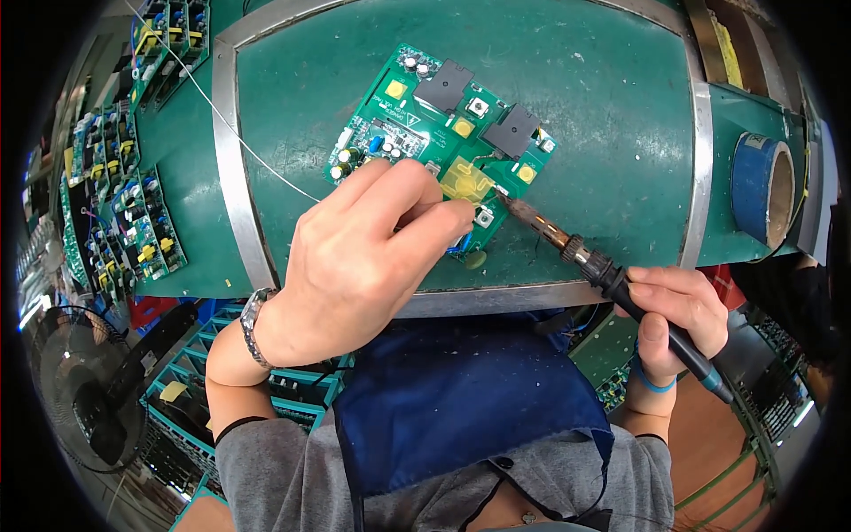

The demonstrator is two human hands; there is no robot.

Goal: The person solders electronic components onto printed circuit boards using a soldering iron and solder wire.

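A green circuit board lies slanted on the green bench, carrying two black block components, small capacitors and yellow pads. Over its lower part, my left hand is closed in a pinch. A thin solder wire runs from the upper left into that hand; its end is hidden by the fingers. In my right hand is a black-handled soldering iron, gripped by the handle. The iron's tip meets the board's lower right part, beside a patch of translucent yellow tape.
Metal strips frame the work surface. Several populated circuit boards stand at the left. A blue tape roll rests at the right. Below the bench edge are a black fan and teal racks at the left.
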